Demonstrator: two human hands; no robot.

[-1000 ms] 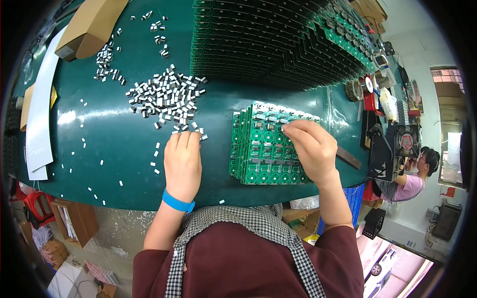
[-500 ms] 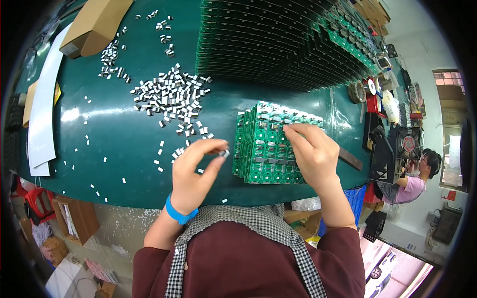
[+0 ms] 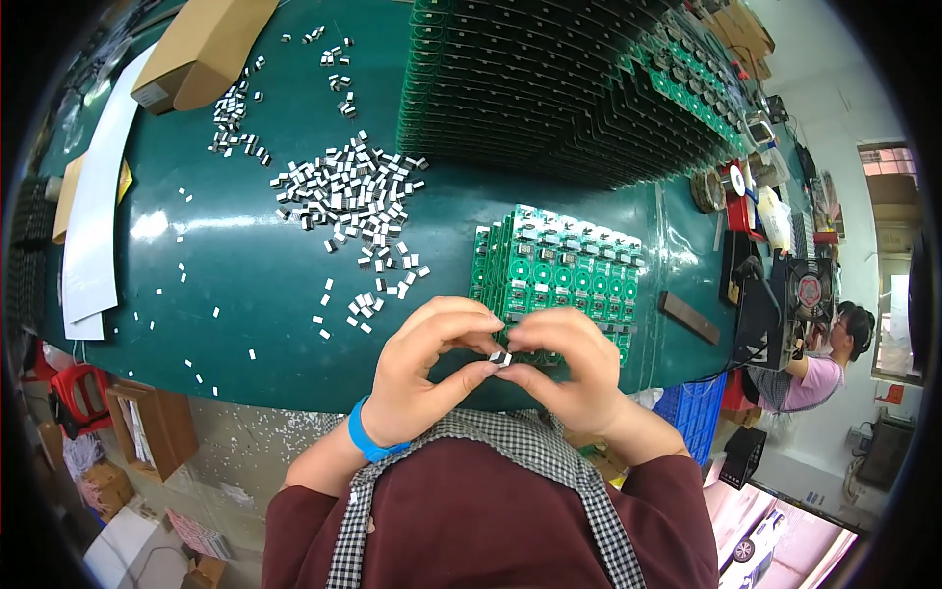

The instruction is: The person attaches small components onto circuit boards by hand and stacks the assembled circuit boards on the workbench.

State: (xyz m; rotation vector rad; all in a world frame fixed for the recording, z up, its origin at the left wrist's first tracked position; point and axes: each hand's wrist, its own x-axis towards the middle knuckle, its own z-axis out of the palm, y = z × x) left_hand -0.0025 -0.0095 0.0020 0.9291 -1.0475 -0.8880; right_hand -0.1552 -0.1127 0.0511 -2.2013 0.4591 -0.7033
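Cardboard box, well left of the low board stack, bears an unreadable label. Left hand and right hand meet, clamped on a component, partly hiding the stack.

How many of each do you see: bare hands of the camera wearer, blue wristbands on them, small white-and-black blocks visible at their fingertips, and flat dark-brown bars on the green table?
Bare hands: 2, left hand and right hand
Blue wristband: 1
Small white-and-black block at the fingertips: 1
Flat dark-brown bar: 1
Total: 5
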